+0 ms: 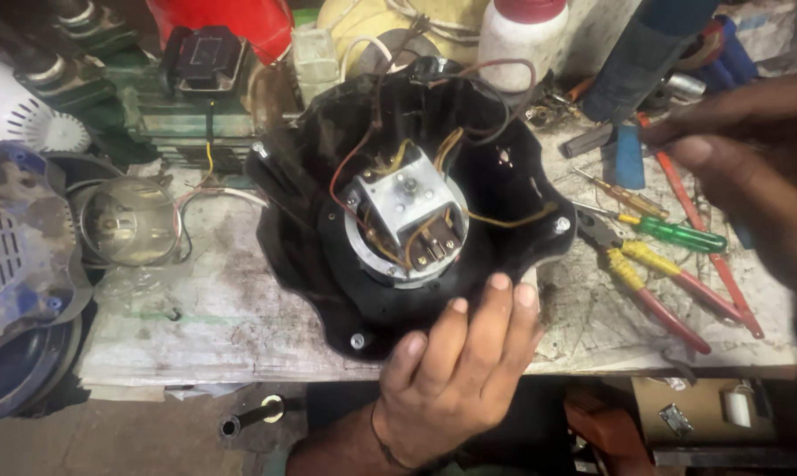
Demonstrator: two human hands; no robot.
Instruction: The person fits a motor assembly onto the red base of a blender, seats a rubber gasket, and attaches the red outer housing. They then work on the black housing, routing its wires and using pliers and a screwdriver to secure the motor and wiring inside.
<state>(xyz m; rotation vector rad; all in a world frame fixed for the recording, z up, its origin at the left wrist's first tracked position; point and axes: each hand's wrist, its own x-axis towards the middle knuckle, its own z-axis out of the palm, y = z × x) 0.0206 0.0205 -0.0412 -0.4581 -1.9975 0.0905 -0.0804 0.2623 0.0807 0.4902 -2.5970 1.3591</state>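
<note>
A black plastic appliance housing (504,176) lies upside down on the workbench. A grey metal motor (407,220) sits in its middle, with red, brown and yellow wires running off it. My left hand (455,370) comes up from the bottom edge and grips the housing's near rim, fingers lying over the black plastic. My right hand (742,150) reaches in from the right edge. Its fingertips hover over the hand tools, close to a long red handle (680,189) and a blue tool (629,154). Whether the right hand grips anything is unclear.
Yellow-and-red pliers (654,286), a green-handled screwdriver (680,235) and an amber one (627,198) lie right of the housing. A white bottle (522,35), a red container (231,22) and a cream jar stand behind. A metal bowl (129,220) and blue-grey appliance parts (15,247) sit left.
</note>
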